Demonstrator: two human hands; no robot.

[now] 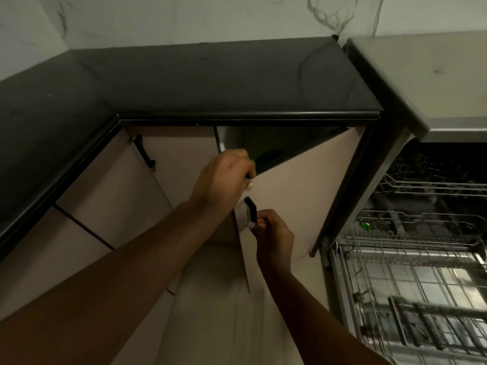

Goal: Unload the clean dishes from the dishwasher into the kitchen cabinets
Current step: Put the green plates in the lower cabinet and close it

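Observation:
The lower cabinet door (303, 196) under the black countertop (210, 83) stands swung open. My right hand (274, 233) grips its black handle (251, 210) from below. At the door's top corner, my left hand (224, 180) is curled around a white dish (241, 217), most of which the hand and the door edge hide. The cabinet's dark inside (276, 143) shows behind the door, with a dark round thing in it. The open dishwasher (421, 233) is at the right, with its wire racks (411, 280) in sight.
A small green item (365, 225) sits in the dishwasher's rack. Closed cabinet doors with a black handle (144, 154) line the left run below the countertop. Pale floor (218, 299) lies beneath my arms. The dishwasher's top edge (390, 106) juts out beside the open door.

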